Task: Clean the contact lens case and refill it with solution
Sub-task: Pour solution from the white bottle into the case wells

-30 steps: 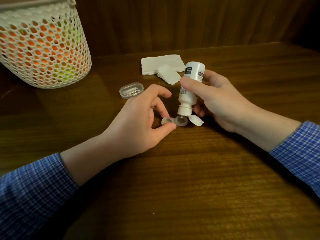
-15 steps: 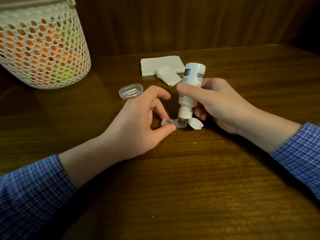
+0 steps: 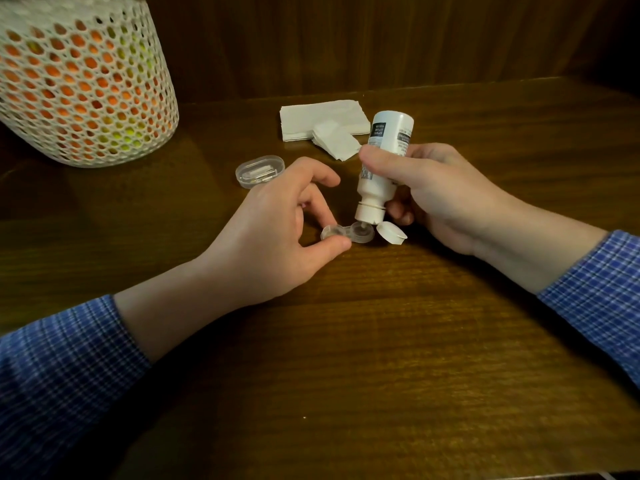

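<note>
Two open wells of a small clear plastic contact lens case (image 3: pixel 348 233) face up on a dark brown wooden table (image 3: pixel 398 341), near its middle. A white plastic solution bottle with a dark printed label (image 3: pixel 382 168) is tipped upside down over the case, its nozzle pointing into the right-hand well and its hinged white flip cap (image 3: pixel 391 233) hanging open just beside that well. The person's right hand (image 3: pixel 440 199) grasps the bottle, thumb laid across its front and fingers curled round behind. The left hand (image 3: pixel 277 233) steadies the case, pinching the left-hand well between thumb and a fingertip while the index finger arches above it. Both forearms wear sleeves of blue checked cloth (image 3: pixel 59 368). Behind the left hand, a clear oval plastic container (image 3: pixel 259 170) lies on the table. Farther back, a folded white paper napkin (image 3: pixel 322 119) rests flat, a smaller folded white square (image 3: pixel 336 142) overlapping its front edge. At the far left corner stands a white perforated mesh basket (image 3: pixel 83 81), orange and yellow-green showing through its holes, against a dark wood-panelled wall (image 3: pixel 381 39)
</note>
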Demonstrator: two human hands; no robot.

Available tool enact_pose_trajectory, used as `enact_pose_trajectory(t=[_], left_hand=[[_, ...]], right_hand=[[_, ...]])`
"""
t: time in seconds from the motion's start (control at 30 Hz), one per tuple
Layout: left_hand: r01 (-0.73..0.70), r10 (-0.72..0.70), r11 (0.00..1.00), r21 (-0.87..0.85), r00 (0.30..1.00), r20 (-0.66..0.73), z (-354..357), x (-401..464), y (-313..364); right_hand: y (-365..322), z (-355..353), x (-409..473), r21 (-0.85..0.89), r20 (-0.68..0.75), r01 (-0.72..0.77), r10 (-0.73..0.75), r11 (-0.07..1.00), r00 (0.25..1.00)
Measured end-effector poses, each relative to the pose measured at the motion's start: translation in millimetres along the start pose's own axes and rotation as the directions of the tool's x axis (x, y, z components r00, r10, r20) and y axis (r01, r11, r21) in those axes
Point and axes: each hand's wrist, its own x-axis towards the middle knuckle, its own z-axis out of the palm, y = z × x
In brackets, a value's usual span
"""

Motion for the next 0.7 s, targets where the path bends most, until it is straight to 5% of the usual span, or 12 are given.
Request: enact_pose_trajectory(t=[0.7], left_hand=[[0.000,0.000,1.000,-0.006,1.000,0.004,-0.5,0.0,-1.4]], right_hand=[[0.8,-0.8,0.4,0.023,0.016,0.015,-0.016,1.000,1.000]])
